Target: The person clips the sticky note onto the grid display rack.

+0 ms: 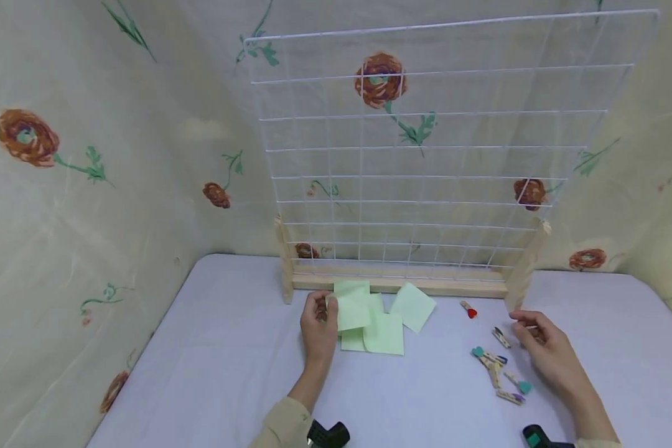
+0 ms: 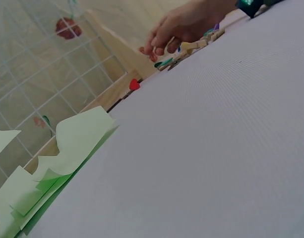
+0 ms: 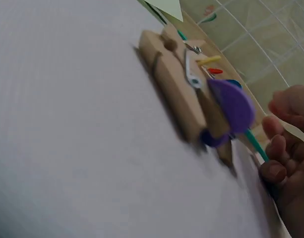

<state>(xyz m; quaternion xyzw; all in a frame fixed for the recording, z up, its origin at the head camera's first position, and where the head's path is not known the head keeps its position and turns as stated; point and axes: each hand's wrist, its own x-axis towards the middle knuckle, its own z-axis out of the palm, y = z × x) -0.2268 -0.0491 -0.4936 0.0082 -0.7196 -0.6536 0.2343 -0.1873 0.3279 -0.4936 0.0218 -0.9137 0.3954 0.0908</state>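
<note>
My left hand pinches a pale green paper note by its left edge, over several more green notes lying overlapped on the table. In the left wrist view, the held note shows at the left edge, raised above the others. At the right, my right hand hovers beside small wooden clothespins, fingers loosely curled, with nothing visible in them. Teal and purple ornaments top some of the pins. Close up in the right wrist view is a clothespin with a purple ornament.
A white wire grid stands in a wooden base behind the notes. One clothespin with a red heart lies apart, near the base. Flowered cloth hangs around the white table.
</note>
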